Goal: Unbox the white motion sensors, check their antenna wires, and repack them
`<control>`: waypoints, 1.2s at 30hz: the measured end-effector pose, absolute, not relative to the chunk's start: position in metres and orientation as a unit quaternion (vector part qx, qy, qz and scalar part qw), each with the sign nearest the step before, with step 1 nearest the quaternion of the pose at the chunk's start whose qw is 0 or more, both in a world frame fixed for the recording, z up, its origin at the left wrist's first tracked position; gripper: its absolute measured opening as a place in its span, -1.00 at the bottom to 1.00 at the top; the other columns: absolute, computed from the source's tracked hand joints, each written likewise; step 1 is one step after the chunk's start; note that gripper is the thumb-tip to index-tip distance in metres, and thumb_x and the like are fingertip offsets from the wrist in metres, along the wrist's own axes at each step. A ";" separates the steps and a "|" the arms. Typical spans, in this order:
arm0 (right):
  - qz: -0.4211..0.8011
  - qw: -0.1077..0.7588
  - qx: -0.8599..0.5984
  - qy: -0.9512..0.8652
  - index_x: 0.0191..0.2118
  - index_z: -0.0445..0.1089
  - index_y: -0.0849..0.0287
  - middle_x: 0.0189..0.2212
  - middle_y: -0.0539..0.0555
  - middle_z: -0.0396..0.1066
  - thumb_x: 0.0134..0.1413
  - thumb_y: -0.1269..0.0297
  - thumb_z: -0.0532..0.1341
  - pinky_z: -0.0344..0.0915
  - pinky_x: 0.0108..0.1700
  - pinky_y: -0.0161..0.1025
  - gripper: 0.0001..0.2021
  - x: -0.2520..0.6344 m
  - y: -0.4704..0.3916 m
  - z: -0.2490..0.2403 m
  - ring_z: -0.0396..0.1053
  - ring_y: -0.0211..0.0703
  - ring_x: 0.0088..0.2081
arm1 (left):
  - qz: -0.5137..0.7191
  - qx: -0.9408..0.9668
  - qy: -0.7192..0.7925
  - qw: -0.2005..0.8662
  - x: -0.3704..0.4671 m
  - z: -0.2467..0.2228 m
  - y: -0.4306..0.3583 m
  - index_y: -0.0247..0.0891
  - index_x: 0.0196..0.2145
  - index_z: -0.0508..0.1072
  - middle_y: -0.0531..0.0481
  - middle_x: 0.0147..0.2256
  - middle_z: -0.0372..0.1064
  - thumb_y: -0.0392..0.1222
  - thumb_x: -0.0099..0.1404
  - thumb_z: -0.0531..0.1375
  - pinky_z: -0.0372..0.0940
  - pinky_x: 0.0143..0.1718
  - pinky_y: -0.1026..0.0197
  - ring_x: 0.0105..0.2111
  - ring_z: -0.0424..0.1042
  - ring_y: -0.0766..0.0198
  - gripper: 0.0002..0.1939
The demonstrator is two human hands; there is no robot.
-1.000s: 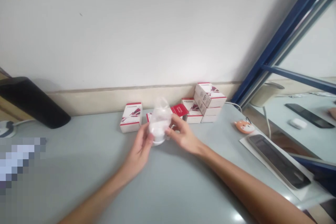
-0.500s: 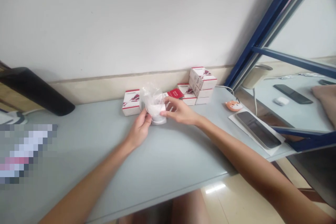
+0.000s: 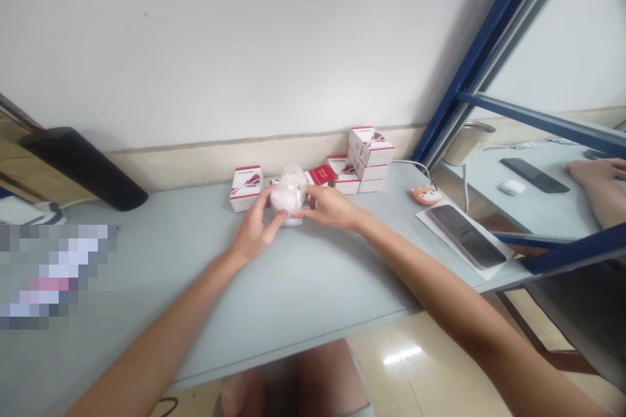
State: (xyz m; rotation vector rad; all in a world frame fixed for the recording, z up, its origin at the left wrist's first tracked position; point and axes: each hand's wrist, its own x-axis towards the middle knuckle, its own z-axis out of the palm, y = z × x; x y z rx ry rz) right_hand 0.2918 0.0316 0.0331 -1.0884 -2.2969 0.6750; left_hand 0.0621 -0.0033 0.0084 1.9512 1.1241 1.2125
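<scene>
A white rounded object in clear plastic wrap (image 3: 288,198) is held just above or on the grey desk (image 3: 293,300). My left hand (image 3: 255,227) grips its left side, thumb in front. From the right, my right hand (image 3: 332,207) holds it with thumb and fingers. What the object is cannot be made out. Behind it lies a red and white box with its flap open (image 3: 320,176), partly hidden by the wrap and my right hand. A closed white box (image 3: 246,189) stands to the left of my hands.
Stacked white boxes (image 3: 372,159) stand at the right near the wall. Farther right are an orange animal-faced item (image 3: 426,195) and a phone (image 3: 467,236) on a white box. A black cylinder (image 3: 85,169) leans at the left. A person's arm (image 3: 599,186) shows beyond the blue frame.
The plastic wrap over the white object is now gathered lower and tighter, and my left hand has come further around it. A person's arm has come into view at the far right.
</scene>
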 end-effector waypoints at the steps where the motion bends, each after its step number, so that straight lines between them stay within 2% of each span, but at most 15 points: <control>1: 0.241 0.245 -0.399 -0.850 -0.03 0.47 0.14 -0.23 0.07 0.57 0.21 -0.04 0.39 0.20 -0.23 -0.24 -0.62 0.292 0.031 0.034 0.45 -0.11 -0.27 | 0.450 0.732 0.418 0.295 0.061 0.008 -0.002 -0.26 0.30 0.26 -0.30 0.28 0.33 0.12 0.43 0.24 0.23 0.30 -0.09 0.23 0.38 -0.10 -0.37; 4: 0.219 0.225 -0.394 -0.864 -0.03 0.47 0.14 -0.24 0.08 0.56 0.21 -0.02 0.40 0.15 -0.27 -0.25 -0.62 0.294 0.032 0.035 0.43 -0.11 -0.29 | 0.435 0.733 0.425 0.305 0.055 0.004 0.003 -0.27 0.26 0.31 -0.27 0.20 0.42 0.14 0.41 0.25 0.29 0.24 -0.07 0.15 0.44 -0.08 -0.38; 8: 0.221 0.232 -0.388 -0.864 -0.09 0.47 0.15 -0.26 0.08 0.55 0.18 -0.07 0.41 0.16 -0.26 -0.25 -0.61 0.298 0.034 0.034 0.42 -0.13 -0.31 | 0.394 0.735 0.442 0.331 0.048 0.000 0.007 -0.27 0.10 0.45 -0.21 0.01 0.54 0.14 0.37 0.28 0.35 0.15 -0.07 0.03 0.49 -0.10 -0.49; 12: 0.267 0.245 -0.399 -0.842 -0.02 0.44 0.13 -0.29 0.03 0.52 0.12 -0.12 0.42 0.21 -0.25 -0.23 -0.52 0.300 0.035 0.035 0.41 -0.13 -0.32 | 0.361 0.736 0.426 0.383 0.045 0.005 0.004 -0.23 0.05 0.51 -0.16 -0.09 0.58 0.09 0.35 0.31 0.34 0.17 -0.12 0.03 0.50 -0.14 -0.56; 17: 0.301 0.236 -0.394 -0.836 -0.09 0.43 0.12 -0.32 0.00 0.50 0.13 -0.15 0.39 0.22 -0.28 -0.23 -0.55 0.299 0.032 0.037 0.39 -0.15 -0.35 | 0.397 0.730 0.399 0.387 0.050 0.018 -0.005 -0.20 0.25 0.39 -0.19 0.15 0.49 0.08 0.39 0.30 0.28 0.25 -0.04 0.20 0.41 -0.12 -0.43; 21: 0.271 0.223 -0.403 -0.845 -0.17 0.42 0.10 -0.32 0.02 0.52 0.15 -0.19 0.38 0.19 -0.32 -0.24 -0.56 0.300 0.031 0.038 0.40 -0.14 -0.37 | 0.433 0.693 0.414 0.401 0.056 0.016 -0.006 -0.23 0.20 0.43 -0.21 0.20 0.46 0.14 0.42 0.27 0.31 0.21 0.02 0.18 0.45 -0.10 -0.46; 25: 0.225 0.200 -0.425 -0.854 -0.12 0.42 0.09 -0.30 0.06 0.54 0.11 -0.22 0.40 0.20 -0.29 -0.22 -0.51 0.300 0.032 0.035 0.44 -0.08 -0.33 | 0.421 0.678 0.405 0.445 0.054 0.013 -0.006 -0.20 0.23 0.42 -0.18 0.21 0.47 0.16 0.46 0.21 0.33 0.17 0.03 0.19 0.44 -0.13 -0.46; 27: 0.231 0.202 -0.438 -0.845 -0.01 0.40 0.09 -0.29 0.05 0.54 0.07 -0.22 0.43 0.22 -0.28 -0.21 -0.44 0.301 0.032 0.034 0.45 -0.07 -0.33 | 0.419 0.677 0.400 0.454 0.053 0.015 -0.009 -0.16 0.29 0.36 -0.17 0.24 0.43 0.14 0.48 0.19 0.32 0.18 0.04 0.22 0.41 -0.12 -0.46; 29: 0.268 0.218 -0.431 -0.834 0.14 0.36 0.07 -0.24 0.05 0.55 0.06 -0.17 0.45 0.28 -0.27 -0.20 -0.36 0.302 0.032 0.033 0.45 -0.08 -0.32 | 0.415 0.682 0.394 0.455 0.053 0.018 -0.013 -0.13 0.30 0.32 -0.16 0.27 0.39 0.11 0.49 0.20 0.32 0.19 0.04 0.23 0.40 -0.08 -0.47; 31: 0.318 0.254 -0.388 -0.827 0.23 0.34 0.04 -0.10 0.08 0.56 0.09 -0.08 0.45 0.37 -0.19 -0.16 -0.35 0.302 0.032 0.033 0.47 -0.08 -0.23 | 0.423 0.686 0.393 0.442 0.056 0.021 -0.017 -0.11 0.28 0.31 -0.16 0.28 0.37 0.08 0.48 0.22 0.30 0.22 0.04 0.22 0.40 -0.05 -0.49; 34: 0.371 0.321 -0.330 -0.806 0.21 0.37 0.03 0.08 0.12 0.50 0.18 0.02 0.41 0.42 -0.05 -0.11 -0.46 0.301 0.030 0.035 0.47 -0.07 -0.08 | 0.467 0.676 0.400 0.407 0.062 0.020 -0.018 -0.12 0.25 0.33 -0.15 0.25 0.38 0.06 0.47 0.24 0.28 0.24 0.05 0.20 0.41 -0.01 -0.52; 36: 0.384 0.347 -0.333 -0.788 0.15 0.40 0.05 0.06 0.12 0.50 0.21 0.04 0.39 0.43 -0.06 -0.11 -0.54 0.300 0.029 0.036 0.47 -0.08 -0.08 | 0.486 0.658 0.411 0.401 0.064 0.016 -0.016 -0.12 0.22 0.36 -0.14 0.21 0.41 0.08 0.48 0.23 0.30 0.21 0.06 0.17 0.43 0.01 -0.55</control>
